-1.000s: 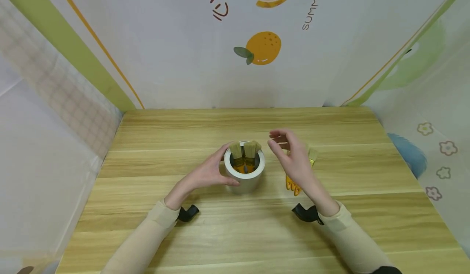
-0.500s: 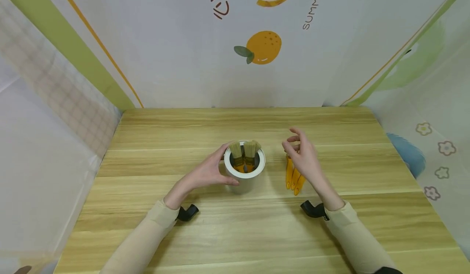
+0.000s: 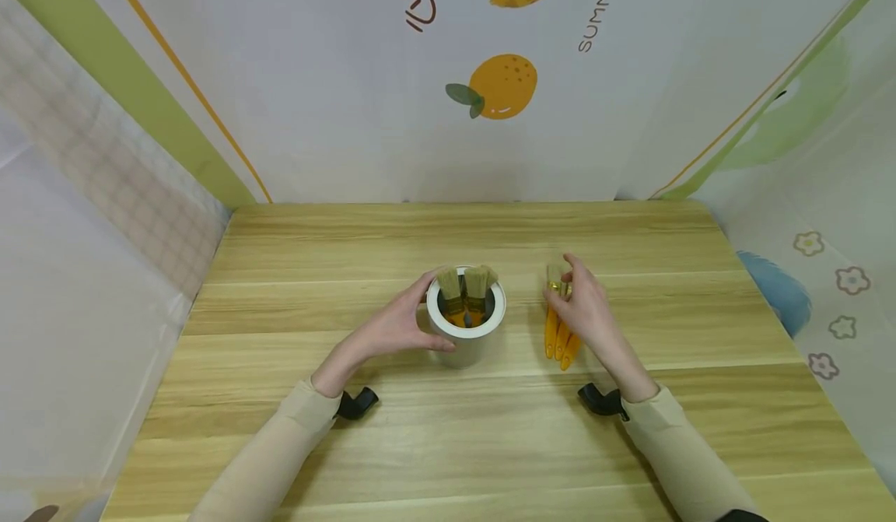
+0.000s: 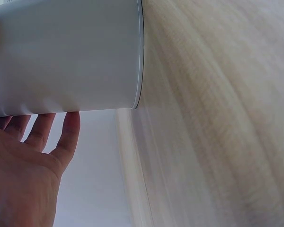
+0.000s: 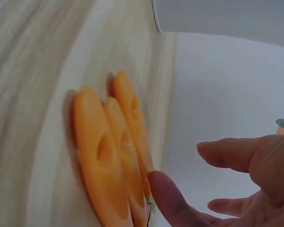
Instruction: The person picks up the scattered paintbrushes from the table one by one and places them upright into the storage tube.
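A white cylindrical pot [image 3: 458, 353] stands upright on the table, with paintbrushes [image 3: 477, 282] inside it, bristles up. My left hand [image 3: 393, 331] grips the pot from its left side, thumb in front and fingers behind; the left wrist view shows fingertips against the pot's wall [image 4: 80, 61]. To the right, three paintbrushes with orange handles [image 3: 551, 337] lie side by side, bristles away from me. My right hand [image 3: 585, 306] is over their upper part, partly hiding them. In the right wrist view its thumb [image 5: 168, 189] overlaps one orange handle [image 5: 132, 118], while the other fingers stay apart from it.
The wooden table [image 3: 448, 444] backs onto a white printed cloth [image 3: 350, 117] with fruit pictures. More cloth [image 3: 805, 195] hangs at the sides. Each wrist carries a black fitting [image 3: 358, 404] below the hand.
My right hand has moved right, away from the pot, and come down over the brushes lying on the table. My left hand and the pot have stayed in place.
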The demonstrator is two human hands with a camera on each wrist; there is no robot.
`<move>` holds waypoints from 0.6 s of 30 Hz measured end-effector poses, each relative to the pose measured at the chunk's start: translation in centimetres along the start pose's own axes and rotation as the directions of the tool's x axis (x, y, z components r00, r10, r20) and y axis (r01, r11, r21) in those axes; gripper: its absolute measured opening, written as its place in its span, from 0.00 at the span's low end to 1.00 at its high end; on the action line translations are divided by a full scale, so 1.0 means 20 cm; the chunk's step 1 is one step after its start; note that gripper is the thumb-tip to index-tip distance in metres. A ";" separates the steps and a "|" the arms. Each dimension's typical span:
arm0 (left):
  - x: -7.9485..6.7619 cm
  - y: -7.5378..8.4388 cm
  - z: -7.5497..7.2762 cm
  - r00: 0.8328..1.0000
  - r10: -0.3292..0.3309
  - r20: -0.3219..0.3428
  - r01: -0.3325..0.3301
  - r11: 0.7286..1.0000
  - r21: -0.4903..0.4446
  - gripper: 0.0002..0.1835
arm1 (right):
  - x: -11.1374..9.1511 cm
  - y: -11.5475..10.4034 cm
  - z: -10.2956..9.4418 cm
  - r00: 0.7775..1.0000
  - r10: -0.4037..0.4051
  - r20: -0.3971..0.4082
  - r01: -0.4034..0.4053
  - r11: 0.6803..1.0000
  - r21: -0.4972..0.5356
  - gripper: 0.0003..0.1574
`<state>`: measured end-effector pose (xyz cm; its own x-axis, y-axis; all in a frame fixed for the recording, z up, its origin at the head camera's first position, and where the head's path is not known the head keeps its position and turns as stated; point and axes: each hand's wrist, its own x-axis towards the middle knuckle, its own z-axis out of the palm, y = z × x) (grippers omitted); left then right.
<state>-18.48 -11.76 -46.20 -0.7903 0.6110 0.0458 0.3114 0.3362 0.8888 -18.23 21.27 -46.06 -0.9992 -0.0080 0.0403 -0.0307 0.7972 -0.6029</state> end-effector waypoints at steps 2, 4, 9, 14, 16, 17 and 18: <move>0.00 0.00 0.00 1.000 -0.006 -0.001 0.006 1.000 0.003 0.61 | 0.00 0.00 0.00 1.000 0.005 -0.001 -0.005 1.000 -0.019 0.50; 0.00 0.00 0.00 1.000 -0.009 0.000 0.009 1.000 0.005 0.61 | -0.01 0.01 0.01 1.000 0.001 -0.003 -0.002 0.999 -0.034 0.53; 0.00 0.00 0.00 1.000 -0.013 0.001 0.013 1.000 0.012 0.62 | -0.03 0.01 0.03 0.999 -0.038 -0.013 0.037 0.997 -0.068 0.60; 0.00 0.00 0.00 1.000 -0.011 -0.001 0.011 1.000 0.009 0.62 | -0.04 0.01 0.05 0.998 -0.054 -0.022 0.051 0.993 -0.102 0.63; 0.00 0.00 0.00 1.000 -0.010 0.000 0.010 1.000 0.008 0.62 | -0.04 0.00 0.06 0.999 -0.046 -0.020 0.043 0.993 -0.111 0.63; 0.00 0.00 0.00 1.000 -0.009 0.002 0.009 1.000 0.007 0.62 | -0.04 0.00 0.06 0.999 -0.041 -0.016 0.039 0.993 -0.116 0.63; 0.00 0.00 0.00 1.000 -0.007 0.003 0.007 1.000 0.005 0.62 | -0.04 0.00 0.06 0.999 -0.038 -0.010 0.037 0.992 -0.122 0.62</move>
<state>-18.57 -11.75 -46.13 -0.7906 0.6111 0.0382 0.3085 0.3437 0.8869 -17.43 20.55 -47.11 -0.9969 -0.0324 0.0713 -0.0639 0.8639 -0.4997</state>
